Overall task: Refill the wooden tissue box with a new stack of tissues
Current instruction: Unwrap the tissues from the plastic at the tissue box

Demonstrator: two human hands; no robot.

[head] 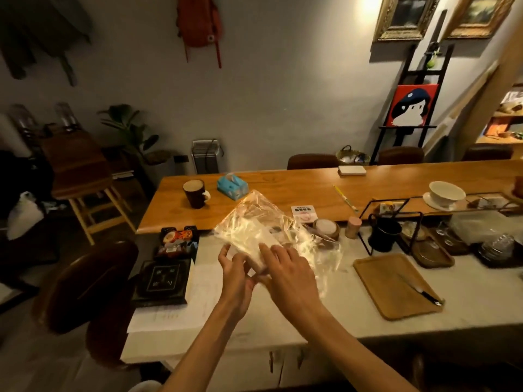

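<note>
Tabletop (283, 315): white, under the hands.
Tissue pack (256, 241): held above the tabletop.
Axis: runs away from the person, far end tipped up-left.
Look: white stack in clear, crinkled wrap.
Left grip (236, 274): fingers curled on the near-left edge.
Right grip (285, 271): straight fingers on top.
Room: wooden tray (382, 281) well right, black box (164, 278) well left.

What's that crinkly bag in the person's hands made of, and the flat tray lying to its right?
The bag looks like thin clear plastic film: see-through, creased, catching bright glints. The tray seems to be wood or bamboo: matte tan surface, raised rim, faint grain; a wood-look laminate can't be ruled out.
</note>
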